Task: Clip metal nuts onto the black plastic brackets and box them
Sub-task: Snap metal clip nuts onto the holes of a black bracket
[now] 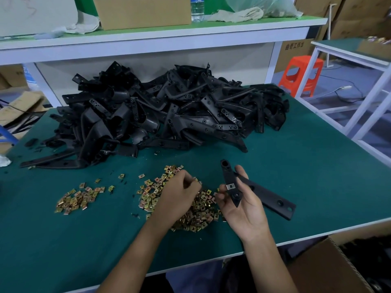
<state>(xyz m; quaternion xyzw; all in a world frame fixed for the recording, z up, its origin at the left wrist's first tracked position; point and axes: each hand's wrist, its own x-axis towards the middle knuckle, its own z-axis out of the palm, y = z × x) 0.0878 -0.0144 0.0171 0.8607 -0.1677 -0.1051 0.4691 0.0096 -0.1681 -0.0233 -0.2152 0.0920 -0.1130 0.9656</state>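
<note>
Left hand (179,189): over the big nut pile (198,214), fingers curled and bunched at the tips, touching the nuts. I cannot tell if a nut is pinched between them.
Right hand (245,210): palm up, holding the black bracket (270,197). The thumb presses on its front and the fingers are behind it.
Black bracket: lifted off the counter (317,166), just right of the big nut pile.
Clipped nut (231,186): a silver nut sits on the bracket, beside the thumb.
Small nut pile (76,199): on the counter, well to the left.
Bracket heap (160,111): a big black heap at the back of the counter.
Cardboard box (330,269): below the counter's near edge, on the right.
</note>
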